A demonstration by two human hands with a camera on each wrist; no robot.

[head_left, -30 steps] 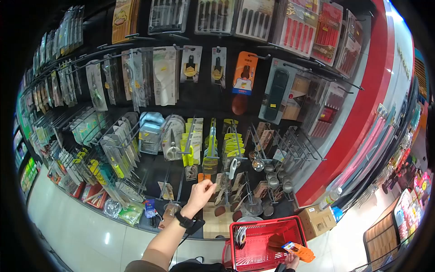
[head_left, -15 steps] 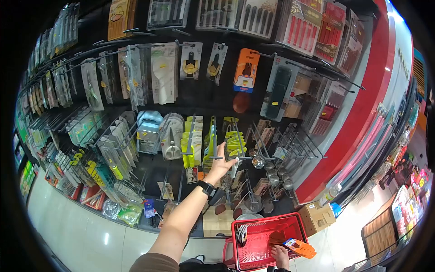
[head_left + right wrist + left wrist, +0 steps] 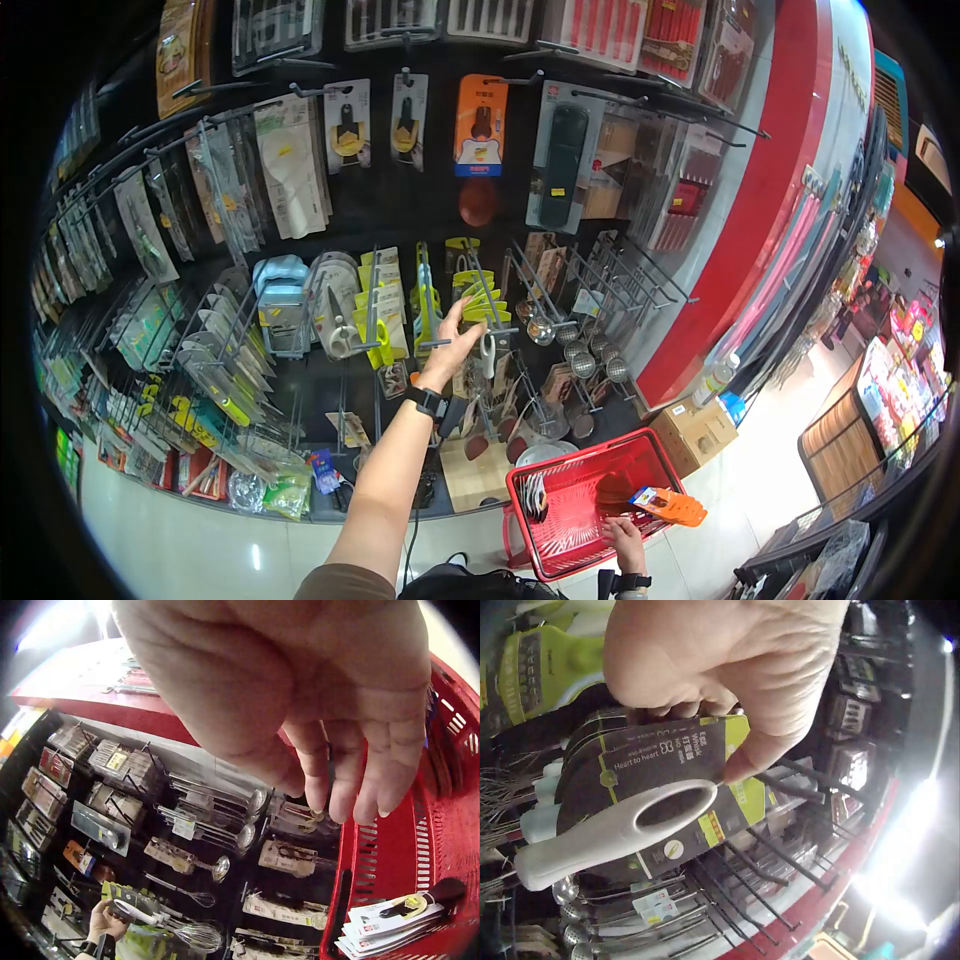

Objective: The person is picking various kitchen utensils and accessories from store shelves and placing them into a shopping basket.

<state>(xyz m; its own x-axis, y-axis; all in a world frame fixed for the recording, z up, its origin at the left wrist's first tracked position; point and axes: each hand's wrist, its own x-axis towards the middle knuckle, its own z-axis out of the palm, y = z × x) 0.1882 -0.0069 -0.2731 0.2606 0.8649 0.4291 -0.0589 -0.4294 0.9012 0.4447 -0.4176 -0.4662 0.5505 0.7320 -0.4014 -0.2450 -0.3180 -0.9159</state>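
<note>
My left hand point(image 3: 727, 660) is gripping a dark egg whisk card point(image 3: 667, 757), fingers curling over its top edge. The whisk's white handle point(image 3: 607, 836) is lying across the card's lower half. Metal hooks point(image 3: 780, 862) are sticking out right of the card, and lime-green packs point(image 3: 540, 667) are hanging above-left of it.

I'm in a housewares shop, at the kitchen-tool wall.
Rows of carded utensils point(image 3: 480, 110) hang from metal display hooks point(image 3: 640, 290) in front of me; a carded whisk point(image 3: 652, 802) shows its printed label; ladles point(image 3: 575, 355) dangle in a line; my red shopping basket point(image 3: 585, 472) holds packaged goods; more stocked aisles point(image 3: 900, 360) run to the right.
</note>
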